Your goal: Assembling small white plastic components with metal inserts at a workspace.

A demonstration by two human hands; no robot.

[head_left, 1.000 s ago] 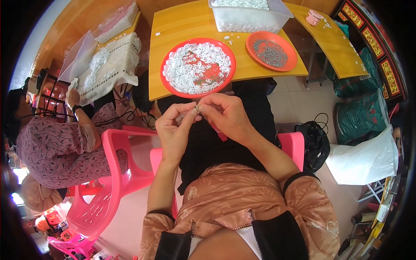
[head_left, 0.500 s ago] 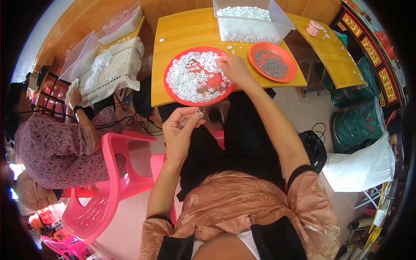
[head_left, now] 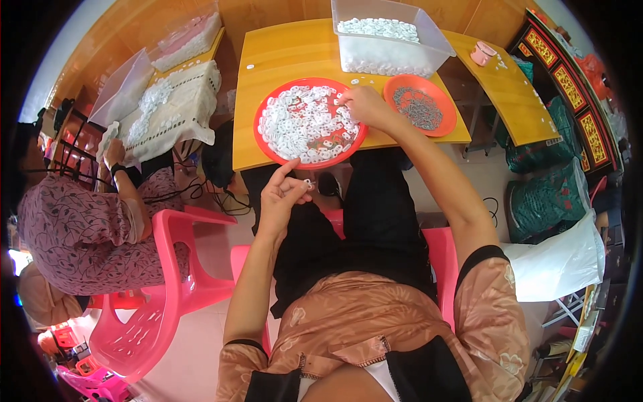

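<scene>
My left hand (head_left: 284,201) is in front of the table edge, over my lap. Its thumb and fingertips pinch a small white plastic piece (head_left: 309,184) with holes. A thin dark bit shows at that piece, too small to make out. Over the right side of a red plate (head_left: 362,137) is my right hand (head_left: 370,107), its fingertips closed at the loose white plastic pieces (head_left: 295,124) heaped there. Whether it grips one of them is hidden. Beside that hand, an orange-red dish (head_left: 447,120) holds small grey metal parts (head_left: 416,107).
A clear plastic tub (head_left: 392,53) of white pieces stands at the table's (head_left: 281,50) back. Left of me, another person (head_left: 94,221) sits at a cloth-covered table (head_left: 191,100). A pink chair (head_left: 167,268) is between us. A white sack (head_left: 562,261) lies at right.
The white pieces in the plate have shifted, baring less of its patterned bottom at the centre. My left hand's index finger has stretched outward toward the plate rim.
</scene>
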